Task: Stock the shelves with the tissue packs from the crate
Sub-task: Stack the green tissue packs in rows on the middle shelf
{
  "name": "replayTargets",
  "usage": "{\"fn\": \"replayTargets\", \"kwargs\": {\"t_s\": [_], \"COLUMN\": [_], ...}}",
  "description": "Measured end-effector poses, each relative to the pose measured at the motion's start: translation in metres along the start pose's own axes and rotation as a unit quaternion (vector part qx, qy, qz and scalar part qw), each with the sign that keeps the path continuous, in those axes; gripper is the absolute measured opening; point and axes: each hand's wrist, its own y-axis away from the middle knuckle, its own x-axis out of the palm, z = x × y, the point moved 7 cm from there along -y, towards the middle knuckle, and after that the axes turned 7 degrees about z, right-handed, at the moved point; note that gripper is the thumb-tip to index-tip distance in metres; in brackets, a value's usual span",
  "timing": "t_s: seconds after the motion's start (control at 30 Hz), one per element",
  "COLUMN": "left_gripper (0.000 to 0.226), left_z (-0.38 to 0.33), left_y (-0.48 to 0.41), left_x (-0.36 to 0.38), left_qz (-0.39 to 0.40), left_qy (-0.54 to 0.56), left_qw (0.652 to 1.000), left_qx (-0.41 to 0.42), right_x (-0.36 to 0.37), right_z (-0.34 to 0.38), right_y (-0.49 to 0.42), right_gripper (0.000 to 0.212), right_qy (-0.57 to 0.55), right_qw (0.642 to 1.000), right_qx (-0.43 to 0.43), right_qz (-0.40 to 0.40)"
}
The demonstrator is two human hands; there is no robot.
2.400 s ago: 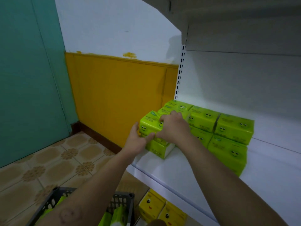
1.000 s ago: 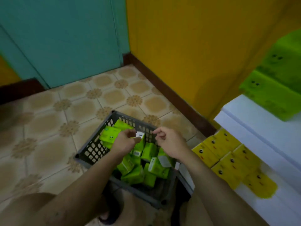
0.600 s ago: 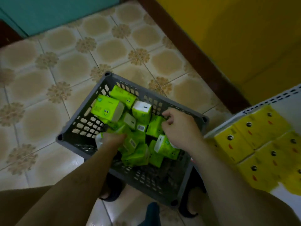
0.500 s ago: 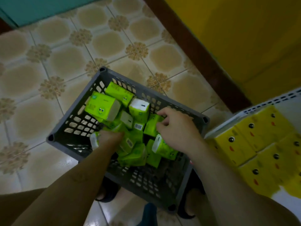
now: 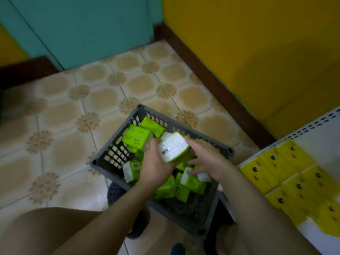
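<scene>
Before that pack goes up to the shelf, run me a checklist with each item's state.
1. Left hand grips the tissue pack: ok.
2. Right hand supports it: cannot tell; its fingers are spread beside it.
3. Pack raised out of the crate: ok, it looks held above the other packs.
4. More green packs in the crate to stock: ok.
5. Room on the upper shelf: cannot tell, it is out of view; only yellow packs on a lower shelf show.
</scene>
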Motion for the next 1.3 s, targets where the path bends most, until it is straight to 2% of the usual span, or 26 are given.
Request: {"fn": "replayTargets", "kwargs": {"t_s": [0.07, 0.13, 0.23, 0.3, 0.37, 0.43, 0.53, 0.6, 0.67, 0.73, 0.8, 0.87, 0.93, 1.0, 1.03, 1.1, 1.2, 1.3], "left_gripper": [0.058, 0.056, 0.066, 0.068, 0.071, 0.079, 0.081, 0.072, 0.057, 0.039, 0.033, 0.050, 0.069, 0.078, 0.079, 0.064, 0.044, 0.033], "left_z": [-0.045, -0.076, -0.120, -0.140, -0.152, -0.164, -0.166, -0.160, -0.158, -0.165, -0.179, -0.198, -0.218, -0.239, -0.248, -0.267, -0.293, -0.316], "left_y": [0.026, 0.052, 0.094, 0.121, 0.140, 0.153, 0.161, 0.159, 0.157, 0.164, 0.174, 0.179, 0.180, 0.181, 0.184, 0.195, 0.206, 0.209], "left_x": [-0.016, -0.024, -0.034, -0.034, -0.034, -0.042, -0.048, -0.052, -0.058, -0.063, -0.062, -0.057, -0.053, -0.046, -0.039, -0.015, 0.023, 0.052], "left_qz": [0.014, 0.043, 0.086, 0.132, 0.162, 0.153, 0.149, 0.146, 0.162, 0.196, 0.237, 0.257, 0.246, 0.239, 0.247, 0.280, 0.290, 0.276], "left_qy": [-0.034, -0.065, -0.117, -0.150, -0.146, -0.030, 0.176, 0.270, 0.333, 0.331, 0.301, 0.283, 0.285, 0.318, 0.336, 0.356, 0.382, 0.385], "left_qw": [0.994, 0.979, 0.942, 0.920, 0.917, 0.941, 0.962, 0.950, 0.929, 0.922, 0.922, 0.921, 0.922, 0.912, 0.905, 0.889, 0.876, 0.878], "left_qx": [0.104, 0.188, 0.301, 0.338, 0.333, 0.300, 0.147, 0.056, 0.024, 0.033, 0.057, 0.074, 0.093, 0.100, 0.090, 0.067, 0.052, 0.062], "right_x": [0.001, -0.006, -0.012, -0.014, -0.016, -0.016, -0.016, -0.017, -0.020, -0.025, -0.034, -0.043, -0.057, -0.077, -0.087, -0.105, -0.122, -0.137], "right_z": [0.000, -0.001, -0.003, -0.003, 0.002, 0.008, 0.015, 0.017, 0.018, 0.024, 0.033, 0.041, 0.044, 0.040, 0.034, 0.017, -0.006, -0.024], "right_y": [0.029, 0.058, 0.098, 0.126, 0.149, 0.171, 0.201, 0.217, 0.230, 0.246, 0.265, 0.285, 0.308, 0.330, 0.340, 0.353, 0.374, 0.416], "right_gripper": [0.050, 0.048, 0.045, 0.044, 0.042, 0.032, 0.031, 0.029, 0.027, 0.013, 0.008, 0.012, 0.023, 0.031, 0.032, 0.036, 0.068, 0.081], "right_qy": [-0.161, -0.243, -0.239, -0.226, -0.238, -0.259, -0.286, -0.299, -0.294, -0.274, -0.255, -0.239, -0.238, -0.274, -0.296, -0.315, -0.222, -0.065], "right_qw": [0.986, 0.967, 0.967, 0.970, 0.962, 0.949, 0.928, 0.917, 0.910, 0.902, 0.890, 0.880, 0.865, 0.838, 0.825, 0.811, 0.825, 0.805], "right_qx": [-0.028, -0.058, -0.074, -0.091, -0.135, -0.181, -0.240, -0.266, -0.293, -0.331, -0.372, -0.401, -0.417, -0.420, -0.413, -0.384, -0.323, -0.335], "right_qz": [0.035, 0.052, 0.038, 0.011, 0.004, 0.008, 0.000, -0.012, -0.023, -0.041, -0.065, -0.089, -0.149, -0.217, -0.247, -0.310, -0.407, -0.485]}}
